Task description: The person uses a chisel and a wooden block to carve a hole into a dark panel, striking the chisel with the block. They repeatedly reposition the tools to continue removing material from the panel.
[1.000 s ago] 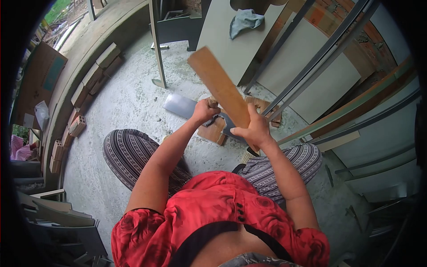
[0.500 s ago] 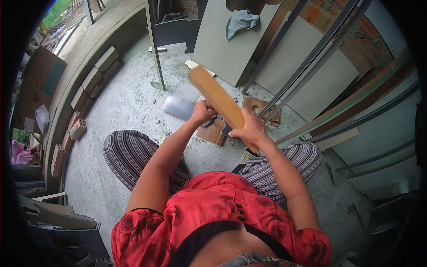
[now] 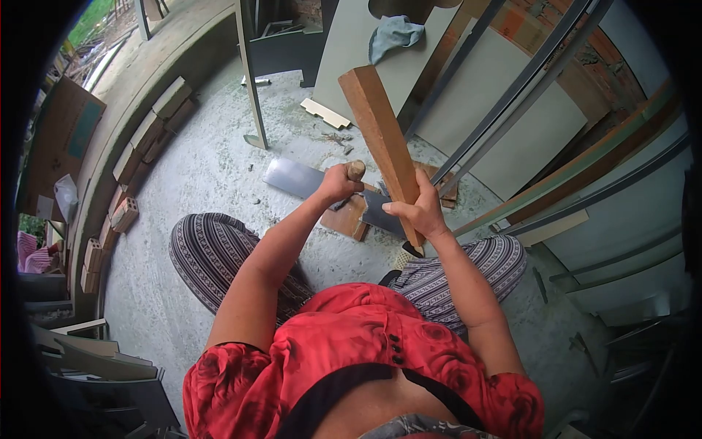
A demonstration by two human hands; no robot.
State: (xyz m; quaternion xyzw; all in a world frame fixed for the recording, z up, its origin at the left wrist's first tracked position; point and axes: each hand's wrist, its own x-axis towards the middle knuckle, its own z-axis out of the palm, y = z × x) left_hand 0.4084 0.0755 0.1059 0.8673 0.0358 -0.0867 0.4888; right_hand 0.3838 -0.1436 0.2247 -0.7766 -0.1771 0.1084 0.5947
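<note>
My left hand [image 3: 338, 184] is closed round a short wooden handle [image 3: 356, 171], whose rounded end shows above the fist. A flat metal strip [image 3: 291, 176] extends to the left of that fist, and a darker metal piece [image 3: 382, 212] lies to its right. Below them is a brown wooden board [image 3: 346, 222] on the floor. In my right hand [image 3: 420, 210] is a long, thick wooden block [image 3: 379, 128], gripped near its lower end and slanting up to the left. Whether the handle joins the metal is hidden by my left hand.
A pale notched strip [image 3: 325, 114] lies on the floor ahead. Large panels [image 3: 512, 110] and metal bars lean at the right. A cloth [image 3: 393, 36] hangs on a panel. Bricks [image 3: 125, 214] line the left ledge [image 3: 102, 146]. My bent legs flank the work.
The wooden block has swung to a steeper slant, clear of my left hand, and its top end has moved right and up. The handle's end and the dark metal now show.
</note>
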